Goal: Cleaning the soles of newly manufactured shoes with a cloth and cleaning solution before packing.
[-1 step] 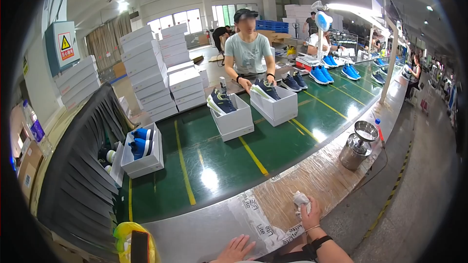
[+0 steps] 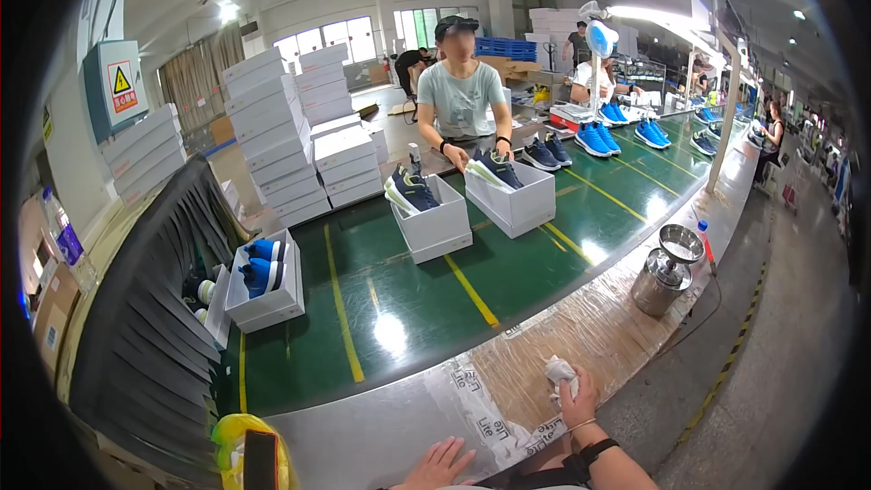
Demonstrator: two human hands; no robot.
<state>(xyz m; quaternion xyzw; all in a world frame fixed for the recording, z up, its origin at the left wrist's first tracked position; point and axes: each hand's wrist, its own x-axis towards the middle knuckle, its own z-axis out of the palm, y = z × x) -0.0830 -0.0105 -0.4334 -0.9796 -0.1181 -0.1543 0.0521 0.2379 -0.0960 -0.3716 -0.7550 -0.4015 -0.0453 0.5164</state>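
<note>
My right hand (image 2: 579,404) is closed round a crumpled white cloth (image 2: 561,372) and rests on the brown, tape-covered part of the ledge (image 2: 517,354). Flat on the bare metal ledge (image 2: 363,426), my left hand (image 2: 438,465) has its fingers stretched out and holds nothing. Across the green conveyor belt (image 2: 399,290), a co-worker's hands touch a pair of dark blue shoes (image 2: 497,170) with pale green soles in an open white box (image 2: 522,209). To its left stands another white box (image 2: 434,234) with a similar pair (image 2: 413,191).
A metal pot with a dish (image 2: 667,272) stands on the ledge at the right. A yellow bag (image 2: 231,431) with a dark phone-like object sits near left. A white box (image 2: 286,299) holding blue shoes is by the black curtain (image 2: 136,308). Stacked boxes (image 2: 272,136) rise behind the belt.
The right-hand white box at the co-worker's hands has shifted very slightly toward me. My own hands have not moved.
</note>
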